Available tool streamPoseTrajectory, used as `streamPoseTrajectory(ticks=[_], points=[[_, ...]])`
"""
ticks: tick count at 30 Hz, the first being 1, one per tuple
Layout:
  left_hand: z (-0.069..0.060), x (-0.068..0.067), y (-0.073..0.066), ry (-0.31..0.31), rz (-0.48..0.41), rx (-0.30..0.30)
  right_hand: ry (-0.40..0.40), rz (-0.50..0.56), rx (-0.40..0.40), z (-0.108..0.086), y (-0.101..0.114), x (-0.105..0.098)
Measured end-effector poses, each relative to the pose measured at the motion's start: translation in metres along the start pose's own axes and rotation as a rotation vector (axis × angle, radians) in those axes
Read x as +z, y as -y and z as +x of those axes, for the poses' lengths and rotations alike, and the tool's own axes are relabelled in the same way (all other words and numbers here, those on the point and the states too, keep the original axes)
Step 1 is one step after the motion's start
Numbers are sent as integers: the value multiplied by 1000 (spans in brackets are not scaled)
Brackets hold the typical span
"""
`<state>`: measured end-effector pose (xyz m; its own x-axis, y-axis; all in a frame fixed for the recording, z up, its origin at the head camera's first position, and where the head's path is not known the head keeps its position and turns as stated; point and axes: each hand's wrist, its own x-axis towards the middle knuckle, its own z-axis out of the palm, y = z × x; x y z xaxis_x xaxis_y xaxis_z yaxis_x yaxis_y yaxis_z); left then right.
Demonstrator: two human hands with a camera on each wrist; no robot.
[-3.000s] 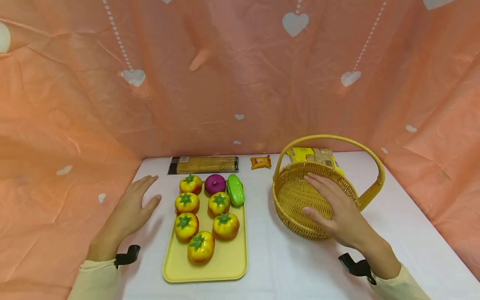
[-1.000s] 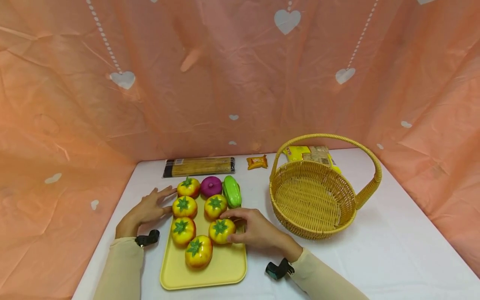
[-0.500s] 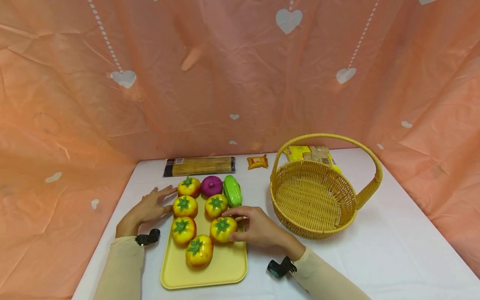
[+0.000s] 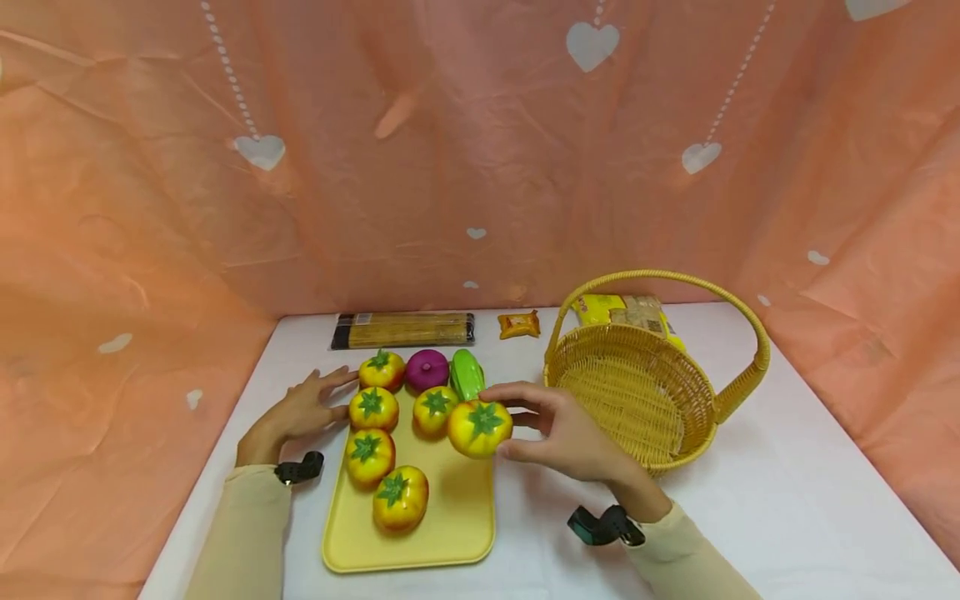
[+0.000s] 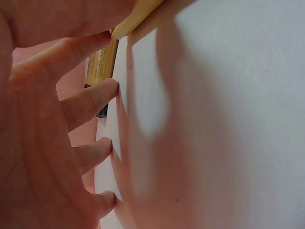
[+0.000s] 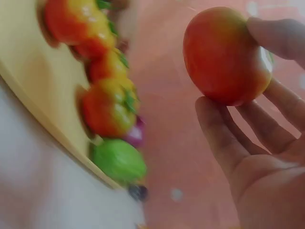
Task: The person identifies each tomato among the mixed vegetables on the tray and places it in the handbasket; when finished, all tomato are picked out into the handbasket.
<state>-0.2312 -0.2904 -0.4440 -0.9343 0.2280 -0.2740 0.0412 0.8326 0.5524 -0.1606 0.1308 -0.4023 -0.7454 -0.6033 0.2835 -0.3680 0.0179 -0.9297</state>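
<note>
My right hand (image 4: 566, 433) pinches a yellow-red toy tomato (image 4: 480, 429) with a green leafy top between thumb and fingers. It is held up above the right edge of the yellow tray (image 4: 450, 533). In the right wrist view the held tomato's red underside (image 6: 224, 57) shows against the backdrop. Several more toy tomatoes (image 4: 400, 500) lie on the tray, with a purple onion-like vegetable (image 4: 427, 370) and a green cucumber-like one (image 4: 467, 373) at its far end. My left hand (image 4: 300, 412) rests at the tray's left side, fingers spread, fingertips on the white tabletop in the left wrist view.
A wicker basket (image 4: 622, 400) with a tall handle stands right of the tray, partly behind my right hand. Along the back lie a packet of thin sticks (image 4: 408, 329), a small orange packet (image 4: 519, 324) and a yellow bag (image 4: 600, 308). A pink curtain (image 4: 480, 167) hangs behind.
Both hands came in to the tray from either side. My right hand took hold of the nearer right tomato and raised it up and rightward. The left hand has stayed nearly still lately.
</note>
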Motion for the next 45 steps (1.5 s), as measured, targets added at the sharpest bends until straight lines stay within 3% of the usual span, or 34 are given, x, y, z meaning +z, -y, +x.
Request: streamPoseTrajectory(ticks=[5, 12, 18, 21, 27, 36, 45], points=[[3, 2, -1, 6, 4, 2, -86, 51, -23, -27, 9, -33], [3, 1, -4, 7, -1, -10, -249, 17, -7, -73, 15, -80], [3, -1, -4, 5, 5, -7, -396, -48, 32, -98, 19, -102], [4, -1, -4, 5, 9, -13, -427, -124, 77, -97, 16, -105], [5, -2, -6, 2, 19, -19, -414, -224, 133, -81, 2, -102], [3, -2, -7, 10, 11, -22, -347, -356, 271, -58, -22, -95], [2, 0, -5, -3, 17, -13, -280, -503, 334, -43, -38, -89]])
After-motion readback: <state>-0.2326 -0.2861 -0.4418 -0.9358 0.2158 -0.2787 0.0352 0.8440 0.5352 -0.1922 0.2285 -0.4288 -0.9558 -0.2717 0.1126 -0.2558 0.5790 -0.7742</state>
